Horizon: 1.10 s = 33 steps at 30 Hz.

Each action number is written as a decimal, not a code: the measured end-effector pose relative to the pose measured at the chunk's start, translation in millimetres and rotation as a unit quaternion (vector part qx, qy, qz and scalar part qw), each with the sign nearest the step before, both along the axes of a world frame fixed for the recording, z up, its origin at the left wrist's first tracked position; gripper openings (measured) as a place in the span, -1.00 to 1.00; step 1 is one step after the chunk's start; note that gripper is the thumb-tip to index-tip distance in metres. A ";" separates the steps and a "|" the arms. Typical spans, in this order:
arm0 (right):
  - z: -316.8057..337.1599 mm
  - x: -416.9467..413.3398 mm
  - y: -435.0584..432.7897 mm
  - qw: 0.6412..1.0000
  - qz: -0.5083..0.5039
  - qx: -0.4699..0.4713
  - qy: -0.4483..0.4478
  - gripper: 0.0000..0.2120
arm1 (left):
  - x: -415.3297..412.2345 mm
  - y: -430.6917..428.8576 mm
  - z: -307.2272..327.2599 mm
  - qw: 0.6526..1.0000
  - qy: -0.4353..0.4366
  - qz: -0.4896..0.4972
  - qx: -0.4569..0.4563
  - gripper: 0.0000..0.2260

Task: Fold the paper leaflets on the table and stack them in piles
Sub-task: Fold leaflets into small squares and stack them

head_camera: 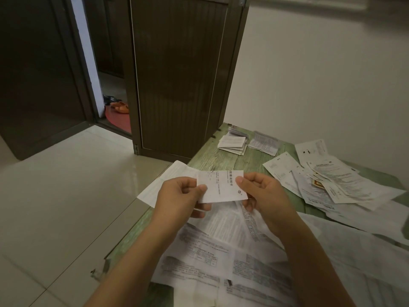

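Head view is showing the left hand [179,196] pinching the left edge of a small folded leaflet [221,187] between thumb and fingers, above the green worktop [221,158]. The right hand [263,193] is pinching its right edge in the same way. Under both hands, large unfolded sheets [221,251] are lying flat. Farther back, two piles of folded leaflets [232,142] are sitting side by side, and loose leaflets [332,185] are overlapping on the right.

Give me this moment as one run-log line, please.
left hand: pinches folded leaflet | right hand: pinches same leaflet | folded piles: far table corner | loose leaflets: across table
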State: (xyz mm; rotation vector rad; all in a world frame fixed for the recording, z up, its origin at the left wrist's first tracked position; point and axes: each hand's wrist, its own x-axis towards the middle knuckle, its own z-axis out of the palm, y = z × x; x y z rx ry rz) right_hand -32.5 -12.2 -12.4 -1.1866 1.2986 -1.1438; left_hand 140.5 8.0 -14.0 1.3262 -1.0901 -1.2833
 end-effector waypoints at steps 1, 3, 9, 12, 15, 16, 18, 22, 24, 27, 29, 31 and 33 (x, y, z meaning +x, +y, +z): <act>-0.4 0.4 0.1 1.000 0.009 0.009 0.000 -0.86 | -0.2 -0.6 -0.3 1.000 -0.002 0.010 -0.004 -0.95; -1.0 0.6 -0.1 0.999 0.030 0.029 0.008 -0.86 | -0.9 -2.5 0.3 0.999 -0.005 0.034 -0.011 -0.93; -3.8 4.9 -2.3 0.998 0.025 0.040 0.037 -0.92 | -5.0 -12.8 -0.6 0.998 -0.006 0.065 -0.013 -0.89; -3.1 -3.0 -2.3 0.998 -0.036 0.033 0.027 -0.91 | -9.6 -15.1 0.7 0.998 0.010 0.058 0.013 -0.87; 2.2 -7.3 -19.2 0.993 -0.100 0.057 -0.001 -0.92 | -6.2 -19.7 4.4 0.998 0.018 0.050 0.030 -0.83; 2.9 -8.4 -30.5 0.990 -0.121 0.072 -0.003 -0.92 | -5.8 -21.0 5.7 0.998 0.021 0.051 0.031 -0.83; 1.1 -6.7 -56.4 0.983 -0.151 0.103 0.001 -0.93 | -5.2 -23.0 8.4 0.998 0.026 0.049 0.036 -0.84; -12.5 -1.1 -102.6 0.969 -0.156 0.185 0.042 -0.83 | -6.2 -26.6 11.3 0.998 0.040 0.033 0.041 -0.84; -18.5 0.3 -117.5 0.964 -0.164 0.197 0.075 -0.80 | -6.5 -27.5 13.3 0.998 0.044 0.030 0.046 -0.83; -24.5 -0.3 -132.2 0.950 -0.184 0.182 0.172 -0.76 | -6.1 -31.8 15.1 0.997 0.056 0.028 0.052 -0.82; -20.4 -1.1 -131.5 0.936 -0.197 0.142 0.255 -0.72 | -5.6 -33.2 15.9 0.996 0.059 0.024 0.054 -0.83; -10.7 -5.0 -122.3 0.936 -0.201 0.085 0.275 -0.70 | -4.9 -33.7 16.1 0.996 0.059 0.023 0.055 -0.84; 1.9 -11.2 -101.9 0.947 -0.189 0.033 0.258 -0.70 | -5.2 -33.1 15.7 0.997 0.056 0.021 0.055 -0.83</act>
